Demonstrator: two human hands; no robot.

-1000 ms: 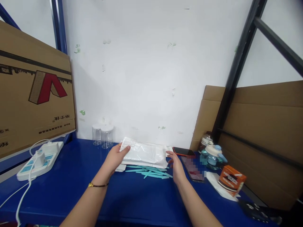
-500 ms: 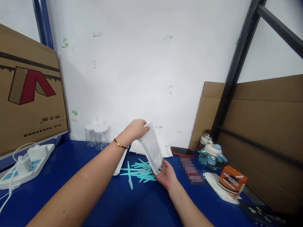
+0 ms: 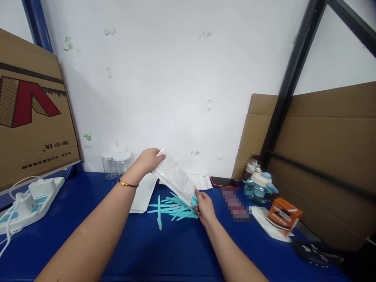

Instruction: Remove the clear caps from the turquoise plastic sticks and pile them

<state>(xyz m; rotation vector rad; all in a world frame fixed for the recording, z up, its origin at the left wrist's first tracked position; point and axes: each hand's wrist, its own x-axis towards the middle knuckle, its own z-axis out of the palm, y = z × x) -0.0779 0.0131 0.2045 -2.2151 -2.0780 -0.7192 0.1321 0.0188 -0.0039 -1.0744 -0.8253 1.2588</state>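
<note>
A white, creased plastic pouch (image 3: pixel 176 175) stretches at a slant between my two hands. Closed around its upper left end is my left hand (image 3: pixel 150 159), thumb on top. My right hand (image 3: pixel 205 205) pinches the lower right end; some of its fingers are hidden behind the pouch. Teal plastic sticks (image 3: pixel 173 207), slim and shaped like eyebrow razors, lie in a loose pile beneath the pouch, partly covered by it. Flat white pouches (image 3: pixel 143 196) rest left of the pile, and more white pouches (image 3: pixel 204 182) lie behind it.
Two clear jars (image 3: pixel 122 164) with white lids stand against the wall. At left is a power strip (image 3: pixel 41 203) with chargers. On the right sit a phone (image 3: pixel 225 182), a blue-green bottle (image 3: pixel 260 188), an orange box (image 3: pixel 284 215) and a dark patterned item (image 3: pixel 313 254).
The pouch has tilted flatter as my left hand moved left and my right hand rose slightly. More of the white pouches at left now shows. The view has shifted a little.
</note>
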